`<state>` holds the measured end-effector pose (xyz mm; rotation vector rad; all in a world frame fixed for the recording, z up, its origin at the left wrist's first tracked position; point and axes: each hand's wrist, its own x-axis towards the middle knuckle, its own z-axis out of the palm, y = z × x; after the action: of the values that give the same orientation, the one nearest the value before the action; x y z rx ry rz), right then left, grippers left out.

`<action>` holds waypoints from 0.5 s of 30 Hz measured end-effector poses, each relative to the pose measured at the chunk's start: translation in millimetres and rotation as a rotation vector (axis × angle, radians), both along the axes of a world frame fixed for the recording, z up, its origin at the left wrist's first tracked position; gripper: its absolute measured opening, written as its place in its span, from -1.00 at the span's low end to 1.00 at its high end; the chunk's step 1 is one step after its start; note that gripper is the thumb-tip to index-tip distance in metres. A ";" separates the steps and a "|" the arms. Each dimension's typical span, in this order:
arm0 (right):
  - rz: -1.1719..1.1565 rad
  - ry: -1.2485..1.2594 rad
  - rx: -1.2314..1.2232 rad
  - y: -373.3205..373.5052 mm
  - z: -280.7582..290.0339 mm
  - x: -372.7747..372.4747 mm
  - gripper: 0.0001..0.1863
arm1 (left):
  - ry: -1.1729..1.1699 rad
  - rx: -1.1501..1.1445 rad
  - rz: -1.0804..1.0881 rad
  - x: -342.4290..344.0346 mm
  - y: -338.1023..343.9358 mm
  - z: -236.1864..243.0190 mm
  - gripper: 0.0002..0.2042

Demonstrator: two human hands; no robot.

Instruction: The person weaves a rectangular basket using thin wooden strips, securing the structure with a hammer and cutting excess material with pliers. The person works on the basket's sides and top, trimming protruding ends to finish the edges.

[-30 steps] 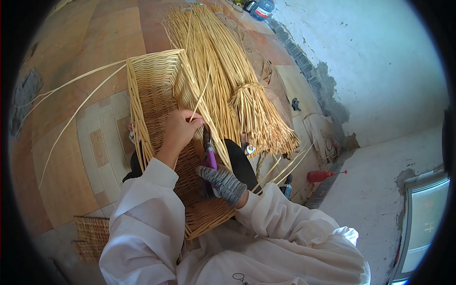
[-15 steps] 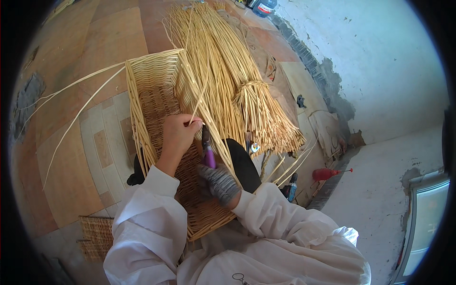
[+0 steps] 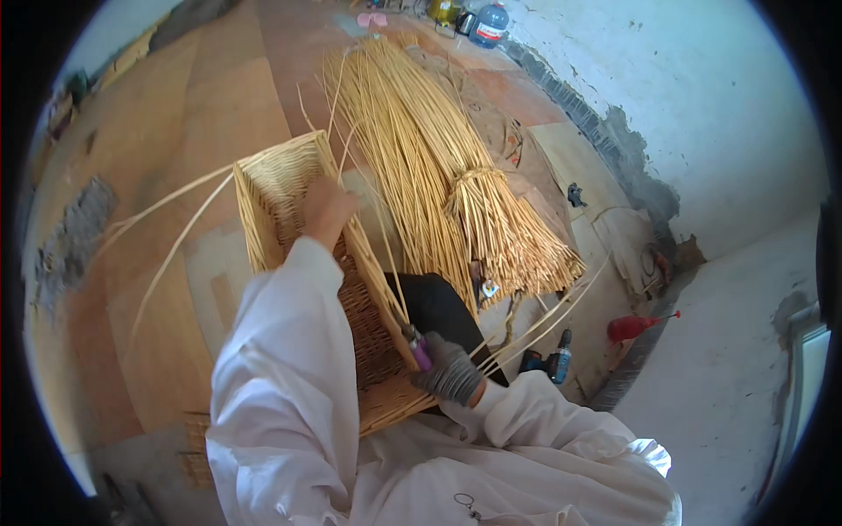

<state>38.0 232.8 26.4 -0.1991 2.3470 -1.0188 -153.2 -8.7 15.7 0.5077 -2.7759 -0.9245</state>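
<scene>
A rectangular wicker basket (image 3: 256,215) stands tilted in front of me, with loose rods sticking out from its rim. My bare left hand (image 3: 328,210) is at the right-hand wall near the far end. Its fingers are curled and slightly blurred, and what they hold, if anything, is hidden. My right hand (image 3: 449,370), in a grey striped glove, grips pruning shears (image 3: 419,351) with a purple handle and dark head. The shears are beside the basket's right rim near its close end, next to a long pale rod (image 3: 399,285).
A big bundle of willow rods (image 3: 412,131), tied near its close end, lies to the right. Beyond my right arm are a cordless drill (image 3: 554,359) and a red squeeze bottle (image 3: 631,328). A blue water jug (image 3: 489,24) stands by the wall (image 3: 702,114).
My left hand has moved away from the shears, farther along the basket. My right hand and the shears have shifted right and nearer to me, out over the rim. The view has shifted.
</scene>
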 end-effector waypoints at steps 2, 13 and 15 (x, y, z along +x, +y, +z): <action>-0.095 0.002 -0.216 -8.9 -26.8 17.0 -0.49 | 0.058 -0.096 -0.013 5.0 0.0 31.5 -0.59; -0.141 1.572 -0.447 -101.7 139.2 -110.0 -0.65 | 1.126 0.158 -0.181 235.4 61.9 407.9 -0.92; -0.096 1.805 -0.417 -76.2 184.2 -124.4 -0.75 | 1.073 0.405 -0.215 288.0 16.1 410.9 -0.95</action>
<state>-86.3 156.6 210.6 -1.8140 3.4753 -1.7334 134.8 7.4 426.7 -0.2268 -1.6883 -1.2986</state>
